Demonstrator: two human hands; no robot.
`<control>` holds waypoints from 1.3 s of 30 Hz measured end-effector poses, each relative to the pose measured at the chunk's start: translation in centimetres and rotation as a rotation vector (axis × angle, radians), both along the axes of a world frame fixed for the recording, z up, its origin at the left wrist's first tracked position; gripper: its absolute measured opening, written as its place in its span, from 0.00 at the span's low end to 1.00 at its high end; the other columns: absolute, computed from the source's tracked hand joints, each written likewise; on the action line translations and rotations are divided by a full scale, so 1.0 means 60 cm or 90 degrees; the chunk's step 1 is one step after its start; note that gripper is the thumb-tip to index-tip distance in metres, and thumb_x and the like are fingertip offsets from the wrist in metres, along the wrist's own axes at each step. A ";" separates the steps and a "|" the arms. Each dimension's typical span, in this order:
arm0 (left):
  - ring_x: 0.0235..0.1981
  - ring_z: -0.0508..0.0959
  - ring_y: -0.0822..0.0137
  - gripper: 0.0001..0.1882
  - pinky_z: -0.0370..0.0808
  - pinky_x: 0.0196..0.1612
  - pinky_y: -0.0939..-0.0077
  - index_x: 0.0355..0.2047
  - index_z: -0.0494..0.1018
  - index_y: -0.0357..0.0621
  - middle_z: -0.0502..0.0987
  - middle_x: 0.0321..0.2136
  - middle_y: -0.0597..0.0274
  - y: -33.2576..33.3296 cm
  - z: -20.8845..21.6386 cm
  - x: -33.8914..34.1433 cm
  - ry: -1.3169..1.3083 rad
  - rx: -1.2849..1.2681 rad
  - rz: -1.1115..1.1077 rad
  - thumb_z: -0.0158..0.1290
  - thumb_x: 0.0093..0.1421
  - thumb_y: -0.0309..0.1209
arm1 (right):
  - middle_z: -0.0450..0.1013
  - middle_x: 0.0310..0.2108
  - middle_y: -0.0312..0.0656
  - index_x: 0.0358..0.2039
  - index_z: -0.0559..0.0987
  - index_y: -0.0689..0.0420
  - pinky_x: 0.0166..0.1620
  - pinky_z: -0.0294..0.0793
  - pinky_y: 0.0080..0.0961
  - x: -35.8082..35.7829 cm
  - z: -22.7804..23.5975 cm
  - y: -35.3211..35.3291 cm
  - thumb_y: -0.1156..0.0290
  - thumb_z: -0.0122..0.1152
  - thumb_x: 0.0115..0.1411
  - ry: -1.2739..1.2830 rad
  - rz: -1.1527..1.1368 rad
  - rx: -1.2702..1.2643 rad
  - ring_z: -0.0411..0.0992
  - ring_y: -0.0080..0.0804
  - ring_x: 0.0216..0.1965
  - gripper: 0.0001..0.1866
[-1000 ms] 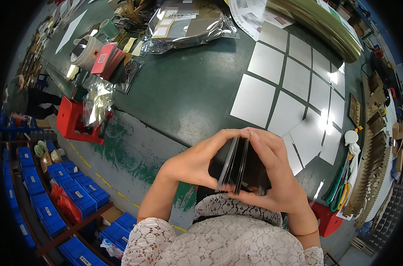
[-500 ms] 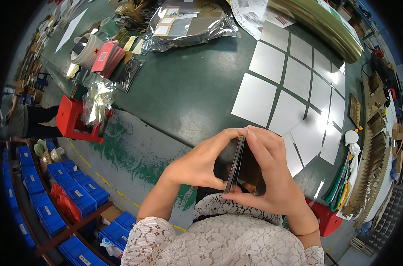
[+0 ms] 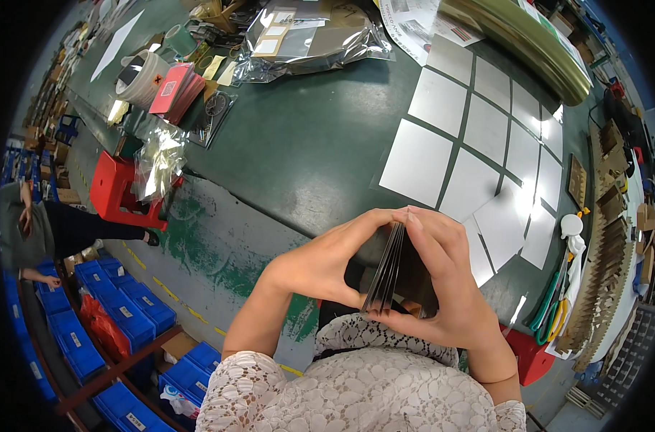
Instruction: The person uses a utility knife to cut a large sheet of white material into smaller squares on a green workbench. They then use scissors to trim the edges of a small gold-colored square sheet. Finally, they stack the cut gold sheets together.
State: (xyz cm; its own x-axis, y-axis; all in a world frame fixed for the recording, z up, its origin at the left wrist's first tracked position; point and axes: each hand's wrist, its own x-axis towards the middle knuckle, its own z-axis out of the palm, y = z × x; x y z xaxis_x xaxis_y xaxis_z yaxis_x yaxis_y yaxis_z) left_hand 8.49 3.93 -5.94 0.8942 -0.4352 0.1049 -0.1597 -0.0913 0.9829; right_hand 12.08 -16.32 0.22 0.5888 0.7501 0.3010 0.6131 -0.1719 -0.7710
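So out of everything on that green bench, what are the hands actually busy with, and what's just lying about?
In hand:
- stack of thin dark sheets, held edge-up between the left hand and the right hand
- silvery square sheets, laid out in rows on the green table

Lying about:
- clear plastic bags
- red booklets
- red stool
- blue bins

A wide green tabletop (image 3: pixel 306 144) is seen under bright light, which is reflected on its right part. A red stool (image 3: pixel 119 191) and blue crates (image 3: pixel 137 306) are placed on the worn green floor (image 3: pixel 212 248).
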 end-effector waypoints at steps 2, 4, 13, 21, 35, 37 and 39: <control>0.57 0.68 0.52 0.51 0.66 0.59 0.63 0.61 0.55 0.37 0.65 0.56 0.48 0.002 -0.001 0.001 -0.001 -0.008 -0.006 0.68 0.36 0.33 | 0.61 0.58 0.49 0.63 0.61 0.59 0.60 0.60 0.44 0.001 -0.001 0.000 0.69 0.74 0.41 -0.001 0.004 0.004 0.59 0.52 0.58 0.48; 0.57 0.68 0.52 0.51 0.66 0.58 0.63 0.61 0.55 0.37 0.66 0.56 0.48 0.004 -0.001 0.002 -0.002 -0.014 -0.011 0.68 0.37 0.33 | 0.61 0.58 0.49 0.63 0.61 0.59 0.60 0.60 0.44 0.002 0.000 -0.001 0.69 0.74 0.41 -0.005 0.007 -0.005 0.59 0.52 0.58 0.48; 0.56 0.69 0.52 0.52 0.67 0.57 0.63 0.60 0.56 0.37 0.66 0.55 0.48 -0.004 0.001 -0.006 0.056 0.018 0.020 0.69 0.33 0.32 | 0.61 0.57 0.48 0.63 0.60 0.60 0.59 0.61 0.45 -0.003 0.007 0.005 0.67 0.74 0.42 -0.007 -0.008 -0.033 0.59 0.53 0.57 0.48; 0.55 0.69 0.52 0.54 0.67 0.57 0.63 0.60 0.55 0.36 0.66 0.54 0.48 -0.001 0.001 -0.003 -0.011 0.021 0.012 0.69 0.33 0.33 | 0.61 0.56 0.48 0.63 0.60 0.60 0.60 0.61 0.46 -0.006 0.007 0.009 0.68 0.73 0.43 -0.003 -0.019 -0.025 0.60 0.50 0.56 0.47; 0.54 0.69 0.54 0.55 0.67 0.57 0.63 0.62 0.54 0.37 0.65 0.55 0.49 0.006 0.003 0.003 -0.002 0.002 -0.025 0.71 0.35 0.35 | 0.61 0.56 0.48 0.63 0.60 0.61 0.59 0.62 0.43 -0.003 0.003 0.006 0.70 0.73 0.42 -0.006 -0.013 -0.013 0.60 0.51 0.56 0.47; 0.55 0.68 0.54 0.55 0.66 0.57 0.63 0.62 0.54 0.37 0.65 0.55 0.50 0.007 0.001 0.003 0.003 -0.003 -0.030 0.71 0.35 0.36 | 0.61 0.56 0.48 0.63 0.60 0.61 0.59 0.62 0.43 -0.003 0.004 0.005 0.70 0.73 0.42 -0.001 -0.012 -0.017 0.60 0.51 0.56 0.48; 0.55 0.68 0.54 0.55 0.66 0.58 0.63 0.62 0.53 0.37 0.65 0.56 0.49 0.008 0.000 0.004 0.011 -0.015 -0.035 0.71 0.36 0.37 | 0.61 0.56 0.48 0.63 0.60 0.61 0.59 0.62 0.43 -0.003 0.004 0.004 0.71 0.73 0.42 0.000 -0.011 -0.016 0.60 0.51 0.56 0.48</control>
